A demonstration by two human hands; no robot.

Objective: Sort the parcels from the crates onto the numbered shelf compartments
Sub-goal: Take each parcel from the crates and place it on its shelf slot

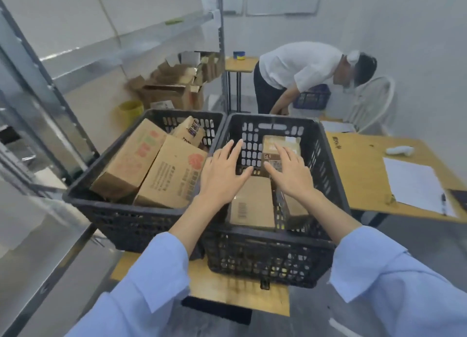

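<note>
2 crates [267,250] side by side, parcels [174,175] inside

1. A small wooden table [227,290] carries two black plastic crates side by side, their adjoining walls touching.
2. The left crate [83,197] overhangs the table's left edge.
3. The right crate [267,263] sits over the table's middle and right part and reaches past its right edge; a bare strip of wood shows along the near edge.
4. A second wooden tabletop [364,175] stands to the right of the crates.
5. On it, a white sheet of paper [414,182] lies near the right edge, with a pen [444,202] at the sheet's near right corner.
6. A small white object [399,150], too blurred to identify, lies towards its far edge.
</note>
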